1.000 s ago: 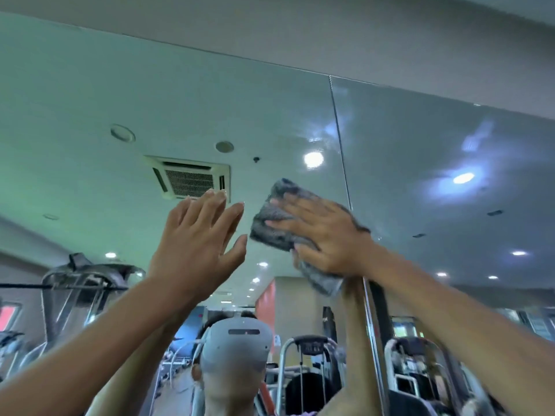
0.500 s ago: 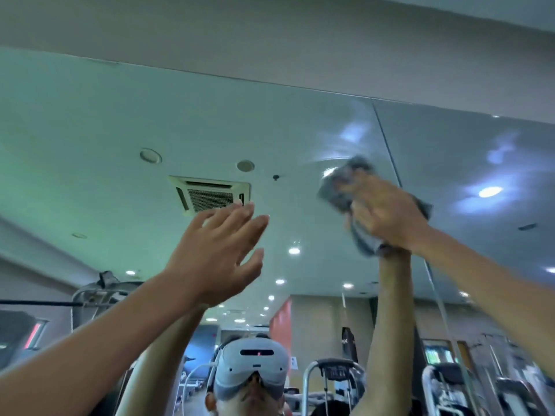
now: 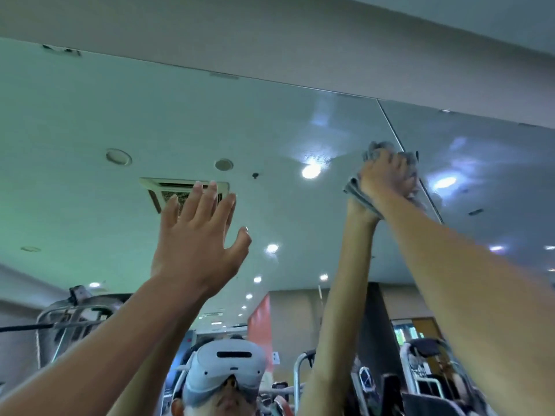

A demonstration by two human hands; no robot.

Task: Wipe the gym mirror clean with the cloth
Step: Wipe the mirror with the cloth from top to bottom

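Observation:
The gym mirror point(image 3: 99, 115) fills the view and reflects a ceiling with lights and a vent. My right hand point(image 3: 386, 178) is raised high and grips a bunched grey cloth point(image 3: 354, 187), pressing it to the glass right at the vertical seam point(image 3: 390, 124) between two mirror panels. The cloth shows above my fingers and below my palm; its middle is hidden under the hand. My left hand point(image 3: 198, 244) is lifted lower and to the left, fingers straight and spread, palm toward the glass, holding nothing.
The mirror's top edge meets a plain wall strip point(image 3: 270, 40) just above the cloth. Gym machines point(image 3: 75, 313) and my own reflection with a headset point(image 3: 228, 364) show in the lower glass.
My right hand has carried the cloth up and to the right, from the left panel to the seam, and the cloth is now more bunched. My left hand has barely moved.

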